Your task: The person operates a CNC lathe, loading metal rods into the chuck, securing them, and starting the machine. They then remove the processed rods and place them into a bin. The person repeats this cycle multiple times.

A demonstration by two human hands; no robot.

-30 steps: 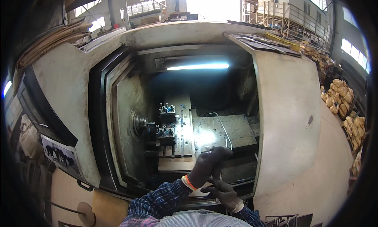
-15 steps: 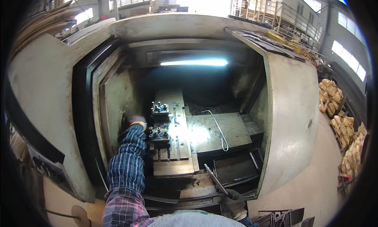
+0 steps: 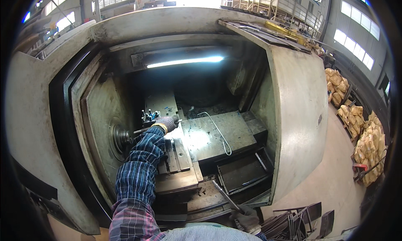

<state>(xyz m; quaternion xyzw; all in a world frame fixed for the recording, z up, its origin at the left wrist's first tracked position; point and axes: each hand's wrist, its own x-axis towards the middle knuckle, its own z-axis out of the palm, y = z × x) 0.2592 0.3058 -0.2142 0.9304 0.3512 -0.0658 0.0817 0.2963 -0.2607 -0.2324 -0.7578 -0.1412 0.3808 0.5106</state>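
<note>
At the lathe's left wall, a round spindle [image 3: 121,137] points right, a thin shaft [image 3: 139,132] extending from it toward the left hand [image 3: 168,123]. A tool block [image 3: 150,115] with upright bolts stands just beyond that gloved hand, near the slotted slide's [image 3: 181,154] left edge. The hand's fingers point right over the slide; whether they grip anything, I cannot tell. On the flat cover plate [image 3: 243,134], a pale hooked rod [image 3: 217,130] slants from the far edge to the near edge. In front, the gloved right hand [image 3: 246,219] closes around a metal bar [image 3: 226,196], its long axis slanting, free end pointing forward-left.
</note>
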